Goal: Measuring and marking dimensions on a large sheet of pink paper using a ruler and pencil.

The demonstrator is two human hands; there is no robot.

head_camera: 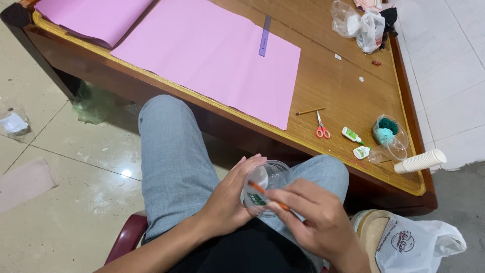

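Note:
My left hand [230,199] grips a clear plastic cup [270,177] over my lap, its mouth turned toward me. My right hand [316,215] holds a thin orange stick [265,194], like a pencil or tool, with its tip inside the cup. Both hands are close together just below the edge of the wooden table [333,91]. On the table lie a large pink paper sheet [212,55] with a purple ruler [264,36] on it, a pencil [310,111] and red-handled scissors [322,129].
Two small glue bottles [353,135], a clear cup with teal yarn [386,132] and a stack of paper cups [419,162] sit at the table's right end. Plastic bags [361,23] lie at the far corner. A white bag [414,245] stands by my right side.

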